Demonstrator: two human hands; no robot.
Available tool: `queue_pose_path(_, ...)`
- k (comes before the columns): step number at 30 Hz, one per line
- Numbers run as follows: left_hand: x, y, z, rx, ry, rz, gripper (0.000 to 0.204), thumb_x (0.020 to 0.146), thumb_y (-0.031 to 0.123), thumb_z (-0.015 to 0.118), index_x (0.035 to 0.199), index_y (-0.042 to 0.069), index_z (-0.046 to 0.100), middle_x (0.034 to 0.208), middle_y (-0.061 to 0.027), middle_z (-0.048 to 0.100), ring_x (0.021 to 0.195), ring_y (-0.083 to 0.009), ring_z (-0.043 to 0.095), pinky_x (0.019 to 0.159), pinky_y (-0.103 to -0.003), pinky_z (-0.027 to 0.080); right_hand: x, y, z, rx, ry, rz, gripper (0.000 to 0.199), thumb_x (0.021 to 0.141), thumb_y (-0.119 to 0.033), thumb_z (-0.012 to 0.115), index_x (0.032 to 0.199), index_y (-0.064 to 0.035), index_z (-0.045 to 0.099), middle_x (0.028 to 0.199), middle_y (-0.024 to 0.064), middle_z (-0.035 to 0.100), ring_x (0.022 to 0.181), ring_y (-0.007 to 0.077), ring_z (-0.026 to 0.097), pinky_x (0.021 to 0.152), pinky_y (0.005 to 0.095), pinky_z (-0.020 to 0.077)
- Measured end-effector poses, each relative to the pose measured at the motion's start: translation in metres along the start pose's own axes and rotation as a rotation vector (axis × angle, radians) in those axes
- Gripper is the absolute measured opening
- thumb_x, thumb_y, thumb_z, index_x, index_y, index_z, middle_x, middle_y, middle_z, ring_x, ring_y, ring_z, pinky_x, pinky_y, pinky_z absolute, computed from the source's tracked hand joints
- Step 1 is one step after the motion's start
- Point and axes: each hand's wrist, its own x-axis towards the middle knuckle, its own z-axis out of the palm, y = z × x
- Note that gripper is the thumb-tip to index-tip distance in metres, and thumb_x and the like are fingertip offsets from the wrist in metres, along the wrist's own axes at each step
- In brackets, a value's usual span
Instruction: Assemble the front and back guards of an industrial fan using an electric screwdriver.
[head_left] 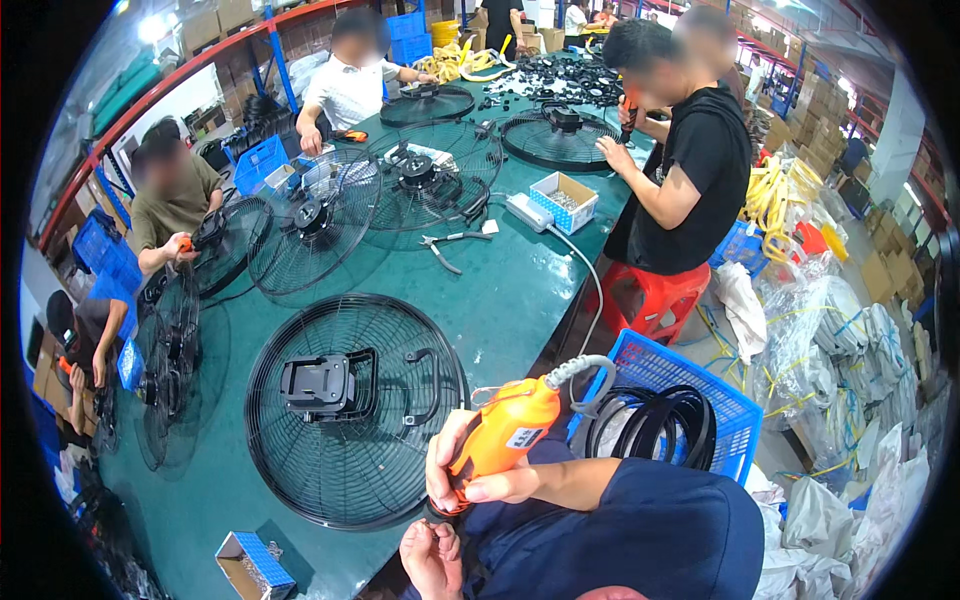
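Note:
My right hand (452, 470) is wrapped round an orange electric screwdriver (508, 428), its grey coiled cord rising from the top end. The tool tilts, its lower end down by my left hand (432, 560). There the fingers are drawn together near the tip, and whatever they pinch is too small to make out. Just beyond, a round black fan guard (285, 440) lies flat on the green table (520, 330). On the guard sit a black motor housing (318, 385) and a loose-looking curved black handle (425, 388).
At the near edge stands a small box of screws (252, 565). Cutting pliers (455, 245), a white power adapter (530, 212) and another screw box (563, 200) lie farther off. A blue crate (735, 400) with black rings is at right. Several co-workers assemble fan guards (315, 220) around the table.

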Motion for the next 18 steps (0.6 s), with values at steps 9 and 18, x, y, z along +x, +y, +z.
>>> queue_pose_path(9,0.003,-0.005,0.001,0.112,0.129,0.066,0.021,0.089,0.011,0.062,0.1,-0.005,0.057,0.069,-0.0086,0.055,0.053,-0.0109,0.043,0.047,-0.024,0.034,-0.002,-0.011,-0.002,-0.065,-0.032,0.031,0.034,0.078,-0.007,0.061,0.107,-0.004,0.045,0.084,0.0182,0.057,0.075,0.0258,0.059,0.067,0.0399,0.0493)
queue_pose_path(18,-0.008,-0.009,-0.011,0.119,0.094,-0.012,0.017,0.092,0.015,0.058,0.099,0.0,0.062,0.078,-0.0024,0.058,0.06,-0.0051,0.045,0.047,-0.018,0.033,0.001,0.003,0.0,-0.069,-0.039,0.009,0.041,0.077,-0.018,0.062,0.11,-0.0039,0.041,0.082,0.0126,0.052,0.06,0.0201,0.051,0.054,0.0328,0.0465)
